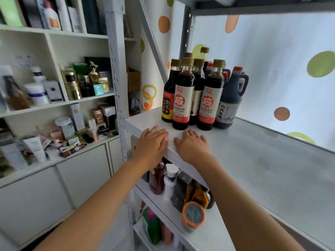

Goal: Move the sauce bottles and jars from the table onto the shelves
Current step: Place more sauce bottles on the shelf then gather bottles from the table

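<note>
Several dark sauce bottles with gold caps (183, 98) stand grouped at the back left of the white metal shelf (253, 160), with a handled dark vinegar jug (231, 102) at their right. My left hand (152, 144) lies flat on the shelf's front edge, fingers straight, holding nothing. My right hand (192, 144) rests flat beside it, just in front of the two red-labelled bottles (208, 102), not touching them. On the shelf below stand more bottles (157, 178) and an orange-lidded jar (193, 215).
A white wall cabinet (54, 98) crowded with cosmetic boxes and jars fills the left. The shelf's perforated upright post (117, 69) stands between cabinet and shelf. A dotted curtain (272, 60) hangs behind. A green bottle (152, 225) sits on the lowest visible shelf.
</note>
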Available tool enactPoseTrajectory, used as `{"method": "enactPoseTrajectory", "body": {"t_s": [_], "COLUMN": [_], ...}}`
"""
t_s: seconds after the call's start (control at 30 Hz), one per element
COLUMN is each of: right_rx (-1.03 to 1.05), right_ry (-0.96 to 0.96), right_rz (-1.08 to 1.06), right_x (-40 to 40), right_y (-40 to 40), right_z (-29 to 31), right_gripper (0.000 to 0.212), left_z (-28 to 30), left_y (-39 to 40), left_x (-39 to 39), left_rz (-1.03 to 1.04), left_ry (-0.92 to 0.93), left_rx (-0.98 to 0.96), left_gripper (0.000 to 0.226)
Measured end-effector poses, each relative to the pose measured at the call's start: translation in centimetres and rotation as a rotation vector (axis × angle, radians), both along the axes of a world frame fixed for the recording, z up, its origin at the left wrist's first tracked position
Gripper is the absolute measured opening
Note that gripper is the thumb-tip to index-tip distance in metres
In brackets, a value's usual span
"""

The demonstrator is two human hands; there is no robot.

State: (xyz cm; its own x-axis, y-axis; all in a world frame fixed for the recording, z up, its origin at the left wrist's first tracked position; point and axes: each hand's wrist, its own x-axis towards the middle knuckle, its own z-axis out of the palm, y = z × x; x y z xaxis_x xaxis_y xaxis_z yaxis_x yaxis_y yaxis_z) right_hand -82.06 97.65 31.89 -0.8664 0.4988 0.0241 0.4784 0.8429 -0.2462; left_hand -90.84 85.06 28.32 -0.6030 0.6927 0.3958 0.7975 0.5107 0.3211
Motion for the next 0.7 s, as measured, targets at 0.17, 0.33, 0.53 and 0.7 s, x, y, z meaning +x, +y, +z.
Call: {"method": "enactPoseTrajectory", "body": {"t_s": [0.17,0.33,0.53,0.7], "right_rx": [0.160,0.383,0.054,-0.052], "right_ry": [-0.033,0.005,0.248,0.343], "right_rz": [0.153,0.189,0.456,0.657], "right_x": [5.6,11.6,19.3,24.7], "right_y": [-2.2,-5.3,-7.7,-11.5], "right_z": [-0.3,-2.2,-5.9,-7.7], "right_gripper": [0.061,0.068,0.065,0.061], "left_z": [0.4,0.6,-2.0,-3.2], "left_y": [-2.2,-3.7,-6.8,-11.5], "left_x": [5.4,12.3,22.2,29.4], "left_rz": [0.093,0.131,0.348,0.521], "left_ry": [-0.041,-0.108,-0.032,-0.009], "left_rx": [-0.172,-0.293,-0.247,-0.238], "left_gripper": [0.052,0.062,0.071,0.068]}}
